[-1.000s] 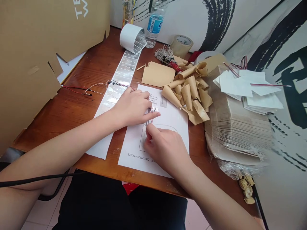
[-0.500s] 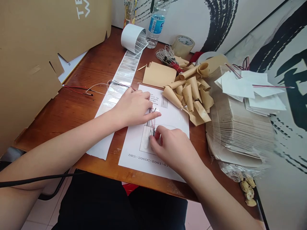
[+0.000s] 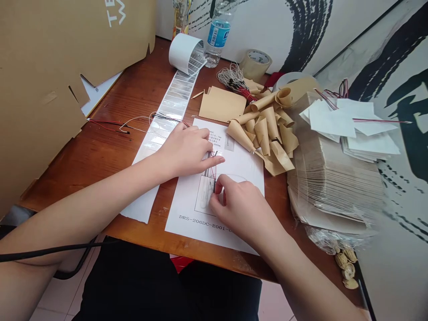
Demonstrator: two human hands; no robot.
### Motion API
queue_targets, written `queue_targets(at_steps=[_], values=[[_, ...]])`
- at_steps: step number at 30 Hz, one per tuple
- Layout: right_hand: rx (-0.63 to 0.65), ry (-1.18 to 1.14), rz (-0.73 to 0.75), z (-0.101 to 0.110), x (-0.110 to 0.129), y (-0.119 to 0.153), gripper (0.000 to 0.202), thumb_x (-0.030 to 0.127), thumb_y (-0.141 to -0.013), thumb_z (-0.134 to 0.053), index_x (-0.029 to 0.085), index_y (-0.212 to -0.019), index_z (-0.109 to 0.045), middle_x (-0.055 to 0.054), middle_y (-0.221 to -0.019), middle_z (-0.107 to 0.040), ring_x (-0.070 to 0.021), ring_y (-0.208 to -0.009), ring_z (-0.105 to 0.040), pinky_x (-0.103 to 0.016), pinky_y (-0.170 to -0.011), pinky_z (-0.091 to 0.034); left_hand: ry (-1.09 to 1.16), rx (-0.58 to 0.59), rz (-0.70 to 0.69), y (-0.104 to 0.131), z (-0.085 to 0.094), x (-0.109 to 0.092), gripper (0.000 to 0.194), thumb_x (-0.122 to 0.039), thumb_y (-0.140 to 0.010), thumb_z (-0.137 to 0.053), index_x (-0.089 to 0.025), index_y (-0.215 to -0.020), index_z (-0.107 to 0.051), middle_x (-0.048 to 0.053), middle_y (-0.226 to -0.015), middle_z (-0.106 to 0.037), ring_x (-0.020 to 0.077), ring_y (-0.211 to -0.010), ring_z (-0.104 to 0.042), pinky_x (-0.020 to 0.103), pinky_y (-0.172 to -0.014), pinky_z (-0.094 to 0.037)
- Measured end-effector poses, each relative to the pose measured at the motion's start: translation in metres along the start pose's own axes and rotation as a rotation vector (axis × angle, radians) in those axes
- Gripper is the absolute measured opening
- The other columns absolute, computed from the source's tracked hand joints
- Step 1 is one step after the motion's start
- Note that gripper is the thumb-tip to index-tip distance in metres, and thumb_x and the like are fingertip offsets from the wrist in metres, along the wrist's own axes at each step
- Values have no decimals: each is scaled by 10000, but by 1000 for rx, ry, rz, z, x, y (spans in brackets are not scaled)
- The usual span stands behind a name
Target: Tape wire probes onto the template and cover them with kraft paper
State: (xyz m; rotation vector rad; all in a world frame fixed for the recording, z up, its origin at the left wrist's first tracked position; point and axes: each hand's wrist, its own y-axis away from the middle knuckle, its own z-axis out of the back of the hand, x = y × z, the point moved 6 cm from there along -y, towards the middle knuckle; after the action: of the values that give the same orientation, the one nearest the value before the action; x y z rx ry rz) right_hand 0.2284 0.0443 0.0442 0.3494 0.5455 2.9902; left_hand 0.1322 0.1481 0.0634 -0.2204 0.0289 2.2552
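A printed white sheet [image 3: 200, 223] lies on the table, with a drawn rectangle and thin wires [image 3: 215, 171] on it. My left hand [image 3: 189, 149] rests over the sheet's upper left, fingers apart, its fingertips over the wires; the thumb points right. Below it my right hand [image 3: 239, 203] pinches a thin black piece of the wires between thumb and index finger, beside the rectangle. A strip of clear labels [image 3: 172, 100] runs under my left forearm. More red, black and white wires [image 3: 110, 125] extend left of my left hand.
Rolled brown paper pieces [image 3: 267, 125] lie right of the sheet, near a flat brown stack [image 3: 222, 104] and a wire bundle [image 3: 234, 80]. A bottle [image 3: 217, 35] and tape roll [image 3: 256, 64] stand behind. A cardboard stack [image 3: 337, 187] is at right, a large box [image 3: 67, 67] at left.
My right thumb has shifted very slightly, baring a little more of the black piece. My left hand stays where it was.
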Motion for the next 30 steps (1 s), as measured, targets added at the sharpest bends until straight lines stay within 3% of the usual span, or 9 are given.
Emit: queue_targets(at_steps=[14, 17, 21, 24, 30], values=[[-71, 73, 9, 3, -3, -1, 89, 157, -872, -538, 210, -932, -577, 1, -645, -585, -183, -572, -478, -294, -555, -241, -28, 48, -14, 0, -1, 1, 511, -583, -1009, -489, -204, -1116, -814, 109, -1188, -708, 299, -1090, -637, 462, -971, -362], [-267, -47, 80, 14, -6, 0, 122, 260, -923, -573, 190, -1009, -625, 5, -666, -586, -171, -570, -507, -285, -562, -307, -38, 64, -24, 1, -1, 1, 491, -586, -991, -524, -219, -1168, -797, 104, -1204, -703, 304, -1111, -631, 455, -978, -366], [-601, -183, 309, 25, 2, 9, 299, 342, -977, -603, 192, -1229, -662, -39, -891, -678, -139, -610, -556, -273, -582, -414, -48, 67, -27, 1, 1, 0, 456, -535, -995, -512, -216, -1157, -795, 100, -1209, -703, 294, -1108, -630, 438, -964, -375], [-680, -173, 349, 23, 8, 12, 248, 308, -1020, -564, 237, -1204, -714, -44, -968, -723, -132, -647, -609, -265, -618, -469, -67, 84, -32, 1, 1, 1, 415, -468, -984, -521, -216, -1175, -789, 103, -1210, -699, 295, -1105, -628, 440, -957, -377], [-709, -201, 337, 25, 9, 12, 255, 249, -1038, -537, 258, -996, -789, -30, -917, -781, -156, -774, -707, -268, -684, -522, -10, 59, -41, -1, -4, 11, 423, -503, -932, -583, -255, -1210, -784, 82, -1198, -694, 291, -1113, -624, 435, -983, -375]])
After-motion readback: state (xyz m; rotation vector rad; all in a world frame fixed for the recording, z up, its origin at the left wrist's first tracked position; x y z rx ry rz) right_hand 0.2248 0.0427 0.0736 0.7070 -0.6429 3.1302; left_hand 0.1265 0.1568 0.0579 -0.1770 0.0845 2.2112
